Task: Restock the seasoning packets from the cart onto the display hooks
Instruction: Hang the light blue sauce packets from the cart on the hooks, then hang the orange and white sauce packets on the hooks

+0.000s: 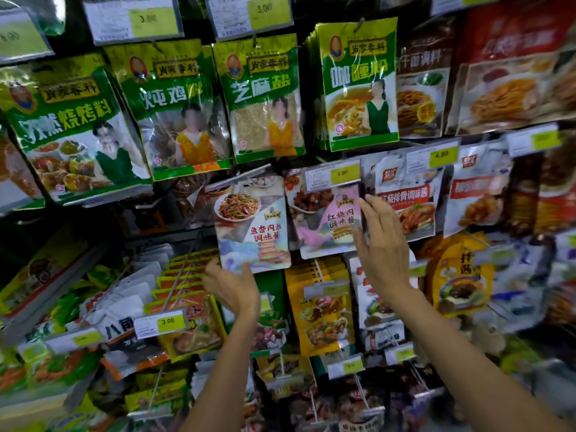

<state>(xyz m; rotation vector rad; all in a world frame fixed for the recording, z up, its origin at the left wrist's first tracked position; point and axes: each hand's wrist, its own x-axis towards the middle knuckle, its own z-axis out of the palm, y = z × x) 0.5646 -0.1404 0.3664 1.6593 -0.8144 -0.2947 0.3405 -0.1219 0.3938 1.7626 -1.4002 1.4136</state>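
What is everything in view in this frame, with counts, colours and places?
green packets: four facings, green, top row.
brown packet: one facing, brown, right of those.
pale packet: one, pale, pictured dish, middle row.
pink packet: one facing, pink, right beside the pale packet.
white-and-red packets: at least two facings, middle row, further right.
yellow packets: one stack, yellow, below the pink packet.
orange packets: one stack, orange, lower left.
price tags: many, white and yellow-green, on hook ends.
left hand: one, grips the pale packet's bottom edge.
right hand: one, straight fingers touch the pink packet's right edge.
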